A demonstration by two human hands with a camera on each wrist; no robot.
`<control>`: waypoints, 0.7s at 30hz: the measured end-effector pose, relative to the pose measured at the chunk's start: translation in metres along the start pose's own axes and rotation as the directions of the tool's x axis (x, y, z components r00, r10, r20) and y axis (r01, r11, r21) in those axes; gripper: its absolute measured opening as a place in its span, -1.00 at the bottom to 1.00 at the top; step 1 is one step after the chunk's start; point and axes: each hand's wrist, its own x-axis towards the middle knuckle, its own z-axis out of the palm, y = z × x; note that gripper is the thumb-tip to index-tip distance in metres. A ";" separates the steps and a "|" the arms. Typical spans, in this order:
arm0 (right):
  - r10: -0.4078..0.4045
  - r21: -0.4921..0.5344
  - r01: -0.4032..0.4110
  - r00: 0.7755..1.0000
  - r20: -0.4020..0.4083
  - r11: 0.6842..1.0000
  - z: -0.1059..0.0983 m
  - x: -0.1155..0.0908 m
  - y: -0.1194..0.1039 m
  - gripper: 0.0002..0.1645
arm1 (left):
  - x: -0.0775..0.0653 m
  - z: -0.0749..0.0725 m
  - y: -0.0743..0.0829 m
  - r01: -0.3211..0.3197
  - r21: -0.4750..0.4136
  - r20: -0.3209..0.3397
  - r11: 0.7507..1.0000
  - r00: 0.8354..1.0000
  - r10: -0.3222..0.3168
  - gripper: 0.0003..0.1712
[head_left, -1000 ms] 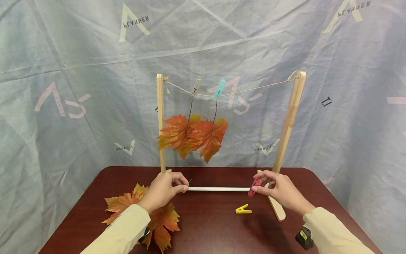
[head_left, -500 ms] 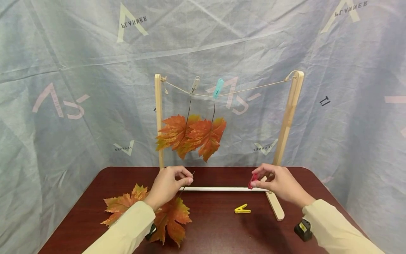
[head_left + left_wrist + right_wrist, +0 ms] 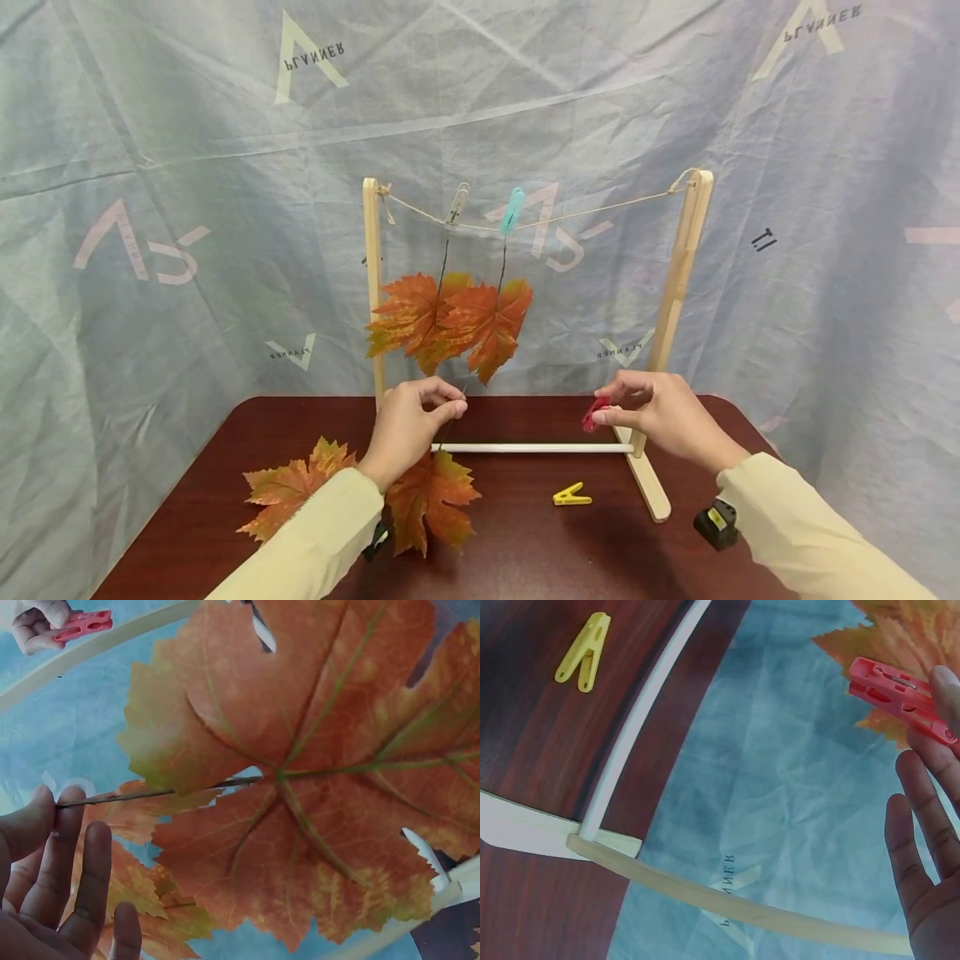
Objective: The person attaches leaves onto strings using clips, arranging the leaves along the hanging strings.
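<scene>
Between thumb and forefinger my left hand (image 3: 411,421) pinches the thin dark stem of an orange maple leaf (image 3: 300,772); the leaf hangs below the hand in the head view. My right hand (image 3: 667,412) pinches a red clothespin (image 3: 900,697) by one end, level with the left hand and to its right. Behind both hands, two maple leaves (image 3: 501,325) hang by their stems from a string (image 3: 600,208). A beige clothespin (image 3: 458,205) and a light blue clothespin (image 3: 512,210) grip the string above them.
Two wooden posts (image 3: 678,275) carry the string, joined low down by a white rod (image 3: 540,448). A yellow clothespin (image 3: 572,495) lies on the dark red table (image 3: 540,550). Another maple leaf (image 3: 288,492) lies at the left, partly behind the left sleeve. A grey printed cloth (image 3: 225,333) hangs behind.
My left hand has risen and moved right, drawing its leaf up and right with it. My right hand has risen slightly with the red clothespin, above the white rod's right end.
</scene>
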 end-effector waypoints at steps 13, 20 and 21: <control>-0.012 -0.018 0.012 1.000 -0.016 1.000 -0.019 0.007 -0.018 -0.75 | 0.007 0.008 0.014 -0.037 -0.037 -0.005 0.999 0.999 0.036 -0.95; -0.030 -0.034 0.029 0.999 -0.030 0.999 -0.026 0.012 -0.024 -0.79 | 0.010 0.010 0.022 -0.037 -0.077 -0.005 0.996 0.999 0.037 -0.96; -0.034 -0.036 0.033 0.999 -0.032 0.999 -0.027 0.013 -0.025 -0.79 | 0.011 0.010 0.022 -0.035 -0.084 -0.007 0.996 0.999 0.034 -0.96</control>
